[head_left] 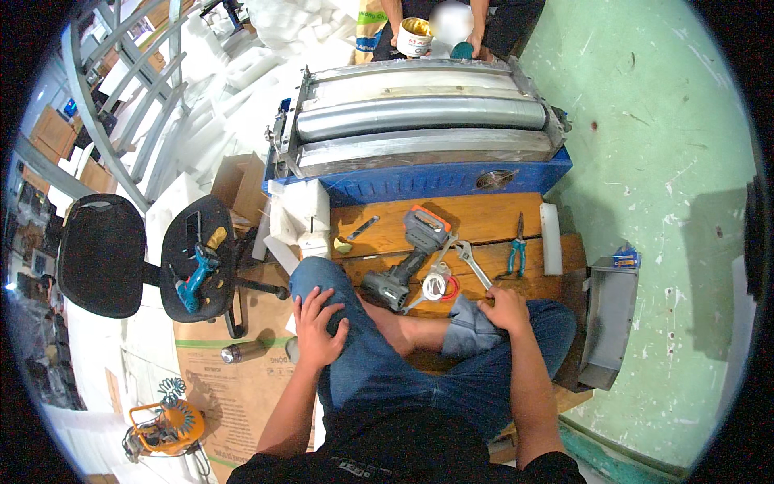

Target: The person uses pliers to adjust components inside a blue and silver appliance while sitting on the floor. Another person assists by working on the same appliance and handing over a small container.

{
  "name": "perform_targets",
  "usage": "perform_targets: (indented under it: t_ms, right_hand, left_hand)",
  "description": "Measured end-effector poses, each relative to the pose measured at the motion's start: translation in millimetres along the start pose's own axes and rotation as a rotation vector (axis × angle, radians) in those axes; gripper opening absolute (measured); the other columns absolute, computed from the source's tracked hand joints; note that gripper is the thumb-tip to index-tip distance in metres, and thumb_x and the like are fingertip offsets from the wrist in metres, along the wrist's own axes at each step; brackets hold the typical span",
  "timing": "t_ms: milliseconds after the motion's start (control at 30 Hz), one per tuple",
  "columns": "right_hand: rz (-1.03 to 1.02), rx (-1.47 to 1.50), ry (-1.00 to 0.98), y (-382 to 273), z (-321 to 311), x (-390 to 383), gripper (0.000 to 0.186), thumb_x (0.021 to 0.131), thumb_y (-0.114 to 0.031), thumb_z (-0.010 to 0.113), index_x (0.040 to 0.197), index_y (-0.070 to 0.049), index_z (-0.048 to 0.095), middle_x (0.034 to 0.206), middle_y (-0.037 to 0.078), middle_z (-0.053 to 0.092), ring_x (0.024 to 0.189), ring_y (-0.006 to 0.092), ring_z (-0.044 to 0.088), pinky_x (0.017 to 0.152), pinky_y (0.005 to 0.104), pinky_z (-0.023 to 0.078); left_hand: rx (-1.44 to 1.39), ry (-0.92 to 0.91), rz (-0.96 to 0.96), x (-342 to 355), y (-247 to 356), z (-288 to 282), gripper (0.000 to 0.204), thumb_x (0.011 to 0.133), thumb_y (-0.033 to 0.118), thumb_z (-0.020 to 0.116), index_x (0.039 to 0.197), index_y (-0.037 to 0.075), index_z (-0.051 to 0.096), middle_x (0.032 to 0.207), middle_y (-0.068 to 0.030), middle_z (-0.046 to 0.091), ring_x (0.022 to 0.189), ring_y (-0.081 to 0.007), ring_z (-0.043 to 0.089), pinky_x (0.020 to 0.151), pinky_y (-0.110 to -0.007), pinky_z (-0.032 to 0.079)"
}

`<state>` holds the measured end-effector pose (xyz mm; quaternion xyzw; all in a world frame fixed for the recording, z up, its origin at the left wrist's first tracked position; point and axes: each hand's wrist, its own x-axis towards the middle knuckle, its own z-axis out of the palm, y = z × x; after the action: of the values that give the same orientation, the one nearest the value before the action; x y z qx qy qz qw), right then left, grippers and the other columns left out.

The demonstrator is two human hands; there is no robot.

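My left hand (pixel 322 327) lies on my raised left knee, its fingers spread and holding nothing. Curled fingers of my right hand (pixel 508 311) close on the handle end of an adjustable wrench (pixel 476 266), by my folded right leg. The wrench slants away over the wooden boards (pixel 363 210). Just left of it lies a grey and orange cordless drill (pixel 413 254). A white roll (pixel 434 285) and a red ring (pixel 453 288) sit between the drill and my ankle. Pliers with teal handles (pixel 516 256) rest right of the wrench.
Ahead stands a blue-based machine with a metal roller (pixel 419 118). Behind it, another person's hands hold a white tub (pixel 414 37) and a teal lid (pixel 462 51). A black chair (pixel 197 266) carries a teal power tool (pixel 197 278). A metal trough (pixel 610 323) leans by the green wall.
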<state>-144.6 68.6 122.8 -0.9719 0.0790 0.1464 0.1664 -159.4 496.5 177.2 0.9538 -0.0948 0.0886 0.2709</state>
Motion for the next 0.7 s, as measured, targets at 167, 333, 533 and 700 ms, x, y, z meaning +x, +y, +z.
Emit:
perform_targets:
  t_ms: [167, 333, 533, 700]
  right_hand:
    - [0.000, -0.007, 0.003, 2.9, 2.6, 0.4, 0.043, 0.083, -0.044, 0.076, 0.104, -0.007, 0.075, 0.098, 0.021, 0.075, 0.095, 0.0414, 0.071, 0.086, 0.0513, 0.056]
    - [0.007, 0.010, 0.014, 3.9, 4.0, 1.9, 0.043, 0.083, -0.044, 0.076, 0.104, -0.007, 0.076, 0.097, 0.022, 0.075, 0.094, 0.0417, 0.071, 0.085, 0.0512, 0.056]
    - [0.004, -0.018, -0.003, -3.7, -4.3, -1.3, 0.042, 0.083, -0.044, 0.076, 0.104, -0.009, 0.076, 0.097, 0.023, 0.074, 0.095, 0.0430, 0.071, 0.085, 0.0523, 0.057]
    - [-0.020, 0.004, 0.009, 2.7, -2.2, -2.1, 0.041, 0.084, -0.044, 0.075, 0.102, -0.007, 0.076, 0.099, 0.024, 0.073, 0.095, 0.0433, 0.071, 0.084, 0.0538, 0.057]
  left_hand:
    - [-0.004, -0.001, -0.003, 0.1, 0.6, 0.2, 0.028, 0.081, 0.022, 0.074, 0.107, 0.013, 0.074, 0.140, -0.0085, 0.061, 0.143, -0.0333, 0.044, 0.124, -0.057, 0.020]
    - [-0.016, 0.011, -0.002, 1.1, -1.0, 1.9, 0.027, 0.080, 0.022, 0.074, 0.106, 0.012, 0.074, 0.140, -0.0084, 0.061, 0.143, -0.0332, 0.044, 0.124, -0.057, 0.019]
    - [0.001, -0.014, -0.002, 0.5, -2.0, -1.2, 0.028, 0.081, 0.020, 0.074, 0.108, 0.013, 0.074, 0.141, -0.0091, 0.061, 0.144, -0.0352, 0.044, 0.124, -0.058, 0.021]
    - [0.006, 0.012, 0.026, 0.4, -3.5, 4.2, 0.028, 0.080, 0.020, 0.074, 0.108, 0.013, 0.073, 0.141, -0.0106, 0.061, 0.144, -0.0362, 0.044, 0.123, -0.058, 0.021]
